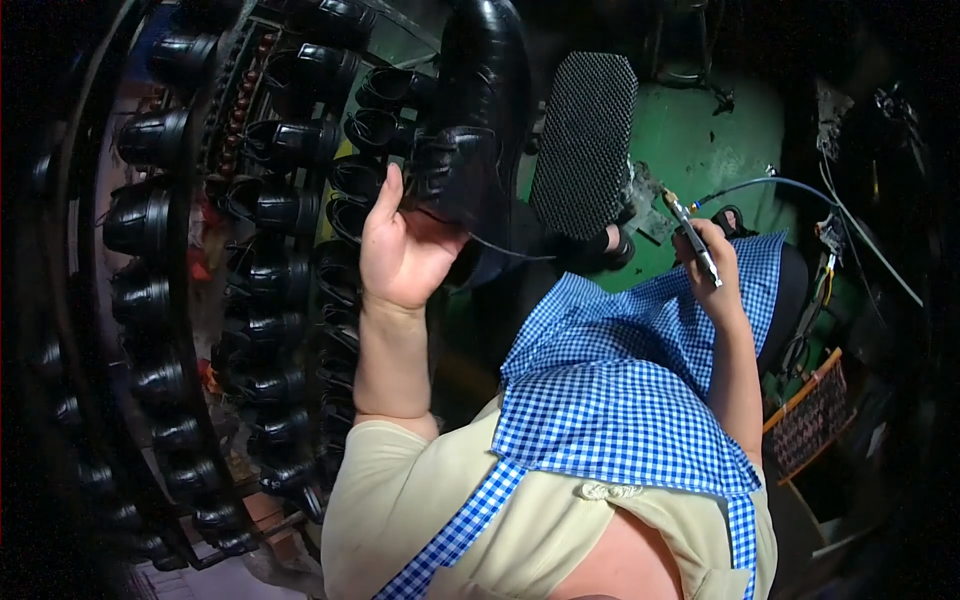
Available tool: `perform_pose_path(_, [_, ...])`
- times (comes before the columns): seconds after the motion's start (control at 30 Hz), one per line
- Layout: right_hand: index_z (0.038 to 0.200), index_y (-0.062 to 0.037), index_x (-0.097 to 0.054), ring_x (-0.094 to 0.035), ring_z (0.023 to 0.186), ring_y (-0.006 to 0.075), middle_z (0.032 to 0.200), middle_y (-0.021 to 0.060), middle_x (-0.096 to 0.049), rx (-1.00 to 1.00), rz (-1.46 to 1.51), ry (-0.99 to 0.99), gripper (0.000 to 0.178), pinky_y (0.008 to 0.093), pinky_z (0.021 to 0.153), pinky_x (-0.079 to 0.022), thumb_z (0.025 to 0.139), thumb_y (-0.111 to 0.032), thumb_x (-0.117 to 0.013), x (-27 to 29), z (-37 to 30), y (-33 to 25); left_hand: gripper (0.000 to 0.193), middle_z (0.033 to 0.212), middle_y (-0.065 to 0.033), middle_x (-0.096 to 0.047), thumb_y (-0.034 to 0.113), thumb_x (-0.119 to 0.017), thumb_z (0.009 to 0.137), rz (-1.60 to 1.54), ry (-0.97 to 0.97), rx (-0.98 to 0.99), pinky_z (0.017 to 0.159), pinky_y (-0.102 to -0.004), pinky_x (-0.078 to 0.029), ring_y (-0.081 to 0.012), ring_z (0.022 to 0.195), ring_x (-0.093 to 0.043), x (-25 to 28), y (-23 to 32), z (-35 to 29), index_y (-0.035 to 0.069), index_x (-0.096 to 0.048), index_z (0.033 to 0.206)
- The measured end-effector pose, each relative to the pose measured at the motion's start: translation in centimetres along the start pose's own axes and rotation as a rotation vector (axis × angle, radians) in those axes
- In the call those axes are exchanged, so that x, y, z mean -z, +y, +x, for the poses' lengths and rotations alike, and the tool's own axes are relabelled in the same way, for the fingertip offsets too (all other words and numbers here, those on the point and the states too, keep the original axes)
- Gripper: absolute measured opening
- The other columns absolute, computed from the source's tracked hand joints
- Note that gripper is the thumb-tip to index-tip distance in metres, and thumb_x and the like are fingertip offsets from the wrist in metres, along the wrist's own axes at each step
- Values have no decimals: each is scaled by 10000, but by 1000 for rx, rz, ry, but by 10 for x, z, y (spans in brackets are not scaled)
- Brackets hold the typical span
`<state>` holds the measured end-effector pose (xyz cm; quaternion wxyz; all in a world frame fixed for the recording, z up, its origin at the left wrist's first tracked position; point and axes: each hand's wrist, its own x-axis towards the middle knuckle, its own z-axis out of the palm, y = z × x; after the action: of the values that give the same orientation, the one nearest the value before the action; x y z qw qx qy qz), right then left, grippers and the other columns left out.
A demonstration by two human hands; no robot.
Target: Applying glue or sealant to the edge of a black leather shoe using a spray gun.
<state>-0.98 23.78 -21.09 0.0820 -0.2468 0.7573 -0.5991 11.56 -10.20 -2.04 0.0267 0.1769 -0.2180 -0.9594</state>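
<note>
A glossy black lace-up shoe (pixel 485 75) is raised at the upper middle, its toe pointing away from me. My left hand (pixel 405 250) grips it at the opening, thumb up beside the laces and fingers hidden by the shoe. A thin dark lace trails from it to the right. To the right, over the apron, my right hand (pixel 718 262) is closed around a slim metallic air gun (pixel 694 240). From the gun's far end runs a thin blue hose (pixel 765 181).
Curved racks of black shoes (pixel 275 205) fill the left side. A textured black pad (pixel 585 140) stands in the middle above the green floor (pixel 700 130). My feet show below it. Cables and a slatted orange-edged thing (pixel 808 412) lie at the right.
</note>
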Motion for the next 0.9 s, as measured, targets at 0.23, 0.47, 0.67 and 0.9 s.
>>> perform_pose_path(0.23, [1056, -5, -622, -571, 759, 149, 838, 54, -607, -104, 28, -43, 119, 279, 697, -464, 941, -4, -653, -1, -5, 5, 469, 1484, -180, -589, 321, -447, 1123, -161, -98, -76, 1206, -531, -384, -350, 1375, -546, 20, -7, -8, -5, -555, 1443])
perform_pose_path(0.47, [1084, -19, -632, -634, 744, 226, 866, 120, -660, -134, 37, -48, 171, 323, 692, -495, 936, -47, -713, -2, 3, -10, 456, 1477, -167, -602, 303, -455, 1117, -167, -13, -168, 1209, -512, -385, -337, 1370, -551, 21, -7, -19, -8, -574, 1430])
perform_pose_path(0.67, [1074, -12, -642, -585, 728, 182, 839, 77, -620, -86, 127, 46, 129, 307, 676, -469, 965, -62, -691, 6, -1, -25, 455, 1453, -171, -620, 317, -486, 1106, -215, 7, -174, 1190, -519, -408, -340, 1343, -572, 13, -19, -12, 1, -588, 1418])
perform_pose_path(0.9, [1032, -9, -629, -556, 723, 153, 819, 53, -600, 137, -113, 70, 138, 307, 661, -456, 991, -131, -678, 4, 16, 4, 553, 1458, -162, -617, 441, -537, 1083, 158, 218, -169, 1167, -542, -421, -335, 1338, -578, -24, -31, -15, 46, -553, 1469])
